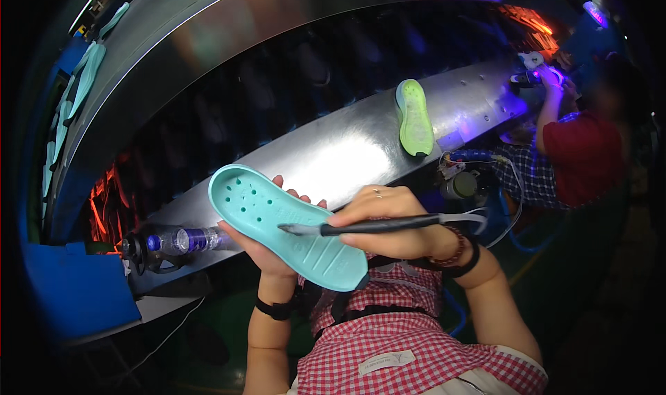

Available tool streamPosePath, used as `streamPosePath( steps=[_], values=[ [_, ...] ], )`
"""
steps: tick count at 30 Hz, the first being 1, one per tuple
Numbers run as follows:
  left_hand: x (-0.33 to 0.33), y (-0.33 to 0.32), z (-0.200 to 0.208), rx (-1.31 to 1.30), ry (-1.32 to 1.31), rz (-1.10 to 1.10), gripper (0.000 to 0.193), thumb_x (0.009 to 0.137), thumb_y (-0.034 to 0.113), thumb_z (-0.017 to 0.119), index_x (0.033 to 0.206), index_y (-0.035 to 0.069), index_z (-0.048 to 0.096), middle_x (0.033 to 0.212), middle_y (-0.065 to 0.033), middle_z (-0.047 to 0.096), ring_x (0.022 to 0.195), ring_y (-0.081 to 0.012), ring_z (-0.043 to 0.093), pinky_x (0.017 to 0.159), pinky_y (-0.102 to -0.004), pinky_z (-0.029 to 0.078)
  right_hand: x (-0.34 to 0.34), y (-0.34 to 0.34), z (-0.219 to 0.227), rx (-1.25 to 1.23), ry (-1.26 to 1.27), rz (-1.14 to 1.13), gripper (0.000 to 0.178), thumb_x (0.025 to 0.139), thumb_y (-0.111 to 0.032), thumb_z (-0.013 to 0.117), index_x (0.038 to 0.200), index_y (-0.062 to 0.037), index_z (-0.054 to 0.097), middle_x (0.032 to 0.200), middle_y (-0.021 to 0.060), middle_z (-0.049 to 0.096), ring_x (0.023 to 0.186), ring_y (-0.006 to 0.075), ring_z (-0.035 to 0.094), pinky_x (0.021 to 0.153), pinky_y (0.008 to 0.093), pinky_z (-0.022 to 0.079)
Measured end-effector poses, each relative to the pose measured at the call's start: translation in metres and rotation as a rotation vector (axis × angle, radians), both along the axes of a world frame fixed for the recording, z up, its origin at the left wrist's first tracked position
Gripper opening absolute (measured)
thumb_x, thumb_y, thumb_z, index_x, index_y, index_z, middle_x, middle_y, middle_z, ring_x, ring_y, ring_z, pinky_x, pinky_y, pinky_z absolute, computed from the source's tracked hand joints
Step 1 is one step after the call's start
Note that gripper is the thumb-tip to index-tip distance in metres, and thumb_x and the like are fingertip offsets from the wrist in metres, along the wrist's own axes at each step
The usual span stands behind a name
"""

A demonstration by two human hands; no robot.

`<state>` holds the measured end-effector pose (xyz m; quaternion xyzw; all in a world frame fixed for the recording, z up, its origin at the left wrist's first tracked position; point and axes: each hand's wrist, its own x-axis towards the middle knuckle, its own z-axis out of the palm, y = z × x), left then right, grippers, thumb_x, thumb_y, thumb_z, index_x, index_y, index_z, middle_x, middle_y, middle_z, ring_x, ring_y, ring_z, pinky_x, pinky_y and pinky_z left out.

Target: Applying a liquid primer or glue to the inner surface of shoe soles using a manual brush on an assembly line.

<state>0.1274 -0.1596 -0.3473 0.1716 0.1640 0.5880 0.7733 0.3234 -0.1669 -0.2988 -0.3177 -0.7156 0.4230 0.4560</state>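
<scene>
A turquoise shoe sole (288,218), with small holes at one end and ridges at the other, lies tilted across my left hand (258,250). The left fingers curl up behind its far edge, and the thumb side supports the near edge. In my right hand (399,207) is a brush (374,225) with a black handle, held like a pen. Its bristle tip touches the middle of the sole's upper face. A white tube or cord trails from the handle's rear end. Beyond my hands, a yellow-green shoe sole (415,117) rests on the metal bench (333,148).
Bottles (191,241) lie or stand at the bench's left end, beside a blue panel (83,291). More turquoise soles (87,76) line the far left. Red-glowing heaters (104,207) flank the dark machine. A co-worker (583,152) works at right, near a small pot (460,185) and cables.
</scene>
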Motion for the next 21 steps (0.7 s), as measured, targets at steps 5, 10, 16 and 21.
streamPosePath(
  steps=[5, 10, 16, 21],
  values=[
    [-0.009, 0.010, 0.002, -0.002, -0.025, 0.128, 0.098, 0.070, 0.084, 0.024, 0.126, 0.005, 0.039, 0.101, -0.0135, 0.058, 0.094, -0.0291, 0.056, 0.093, -0.0549, 0.037, -0.012, -0.016, -0.001, 0.024, 0.091, 0.268, 0.023, 0.070, -0.003, 0.071, 0.092, -0.0020, 0.067, 0.088, 0.0093, 0.067, 0.077, 0.0205, 0.063, 0.070, 0.0292, 0.050],
    [-0.010, 0.012, 0.013, 0.072, 0.047, 0.155, 0.090, 0.076, 0.078, 0.024, 0.124, 0.004, 0.042, 0.102, -0.0122, 0.056, 0.096, -0.0265, 0.054, 0.094, -0.0527, 0.037, 0.003, -0.007, -0.007, -0.140, -0.039, 0.069, 0.022, 0.070, 0.000, 0.071, 0.091, -0.0016, 0.067, 0.093, 0.0117, 0.067, 0.082, 0.0222, 0.064, 0.073, 0.0299, 0.050],
    [-0.020, 0.017, 0.017, 0.174, 0.110, 0.194, 0.093, 0.070, 0.084, 0.021, 0.128, 0.014, 0.038, 0.105, -0.0131, 0.053, 0.094, -0.0269, 0.054, 0.092, -0.0542, 0.040, 0.015, -0.010, -0.008, -0.179, 0.245, 0.300, 0.022, 0.072, -0.005, 0.070, 0.094, -0.0024, 0.066, 0.089, 0.0093, 0.066, 0.080, 0.0194, 0.062, 0.072, 0.0284, 0.050],
    [-0.015, 0.018, 0.034, 0.130, 0.174, 0.255, 0.092, 0.070, 0.083, 0.022, 0.128, 0.013, 0.038, 0.104, -0.0139, 0.051, 0.092, -0.0269, 0.054, 0.090, -0.0549, 0.041, 0.011, -0.014, -0.008, -0.185, 0.070, 0.324, 0.022, 0.072, -0.003, 0.069, 0.094, -0.0035, 0.066, 0.095, 0.0097, 0.064, 0.088, 0.0166, 0.060, 0.078, 0.0267, 0.048]
  ],
)
